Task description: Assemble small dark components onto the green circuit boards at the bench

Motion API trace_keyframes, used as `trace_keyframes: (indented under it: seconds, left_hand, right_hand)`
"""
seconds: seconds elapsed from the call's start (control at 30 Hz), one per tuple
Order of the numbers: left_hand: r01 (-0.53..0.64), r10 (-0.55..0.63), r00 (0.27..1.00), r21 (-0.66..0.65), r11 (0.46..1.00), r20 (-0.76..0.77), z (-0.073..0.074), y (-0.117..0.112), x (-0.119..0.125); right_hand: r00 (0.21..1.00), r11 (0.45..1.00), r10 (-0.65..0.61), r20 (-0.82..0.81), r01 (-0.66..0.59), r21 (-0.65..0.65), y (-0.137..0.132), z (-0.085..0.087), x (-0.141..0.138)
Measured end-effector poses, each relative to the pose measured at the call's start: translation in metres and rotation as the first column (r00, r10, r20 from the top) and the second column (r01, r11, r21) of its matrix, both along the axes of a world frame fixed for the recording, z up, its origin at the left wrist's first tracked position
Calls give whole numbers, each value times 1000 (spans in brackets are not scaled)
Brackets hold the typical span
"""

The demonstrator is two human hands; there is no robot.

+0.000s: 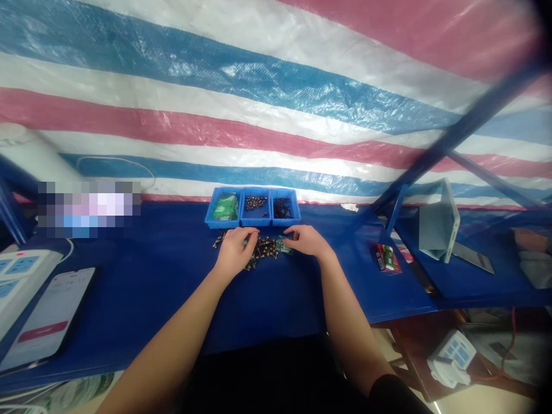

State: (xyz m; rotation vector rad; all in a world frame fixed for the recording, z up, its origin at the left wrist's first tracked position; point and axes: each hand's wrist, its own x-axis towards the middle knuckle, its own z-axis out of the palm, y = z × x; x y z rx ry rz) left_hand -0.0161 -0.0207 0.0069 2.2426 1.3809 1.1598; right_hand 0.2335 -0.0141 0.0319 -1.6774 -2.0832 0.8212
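Note:
Small dark, brass-coloured parts lie in a loose pile [268, 248] on the blue table, between my two hands. My left hand [234, 251] is over the pile's left side, thumb and forefinger drawn together; whatever may be between them is too small to make out. At the other end, my right hand [305, 240] has its thumb and forefinger apart, beside some small green pieces [283, 245]. Behind the pile stand three joined blue bins: the left bin [210, 217] with green pieces in bags, the middle bin [255, 222] with small metallic parts, the right bin [296, 213] with black parts.
A phone [49, 316] and a white power strip [26, 276] are at the left. To the right lie a small red-and-green box [388, 258] and a tablet in a stand case [440, 224]. A blue metal frame [457, 129] slants before the striped sheet.

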Motion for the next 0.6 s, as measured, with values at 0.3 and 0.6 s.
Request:
trace_keyframes:
  seconds: [0.3, 0.6]
  left_hand:
    - [11, -11, 1000, -7, 1000, -20, 0, 0, 0]
    - [52, -52, 999, -37, 998, -1, 3, -4, 2]
  right_hand:
    - [998, 997, 56, 31, -54, -59, -2, 4, 1]
    - [923, 992, 32, -384, 18, 125, -10, 16, -3]
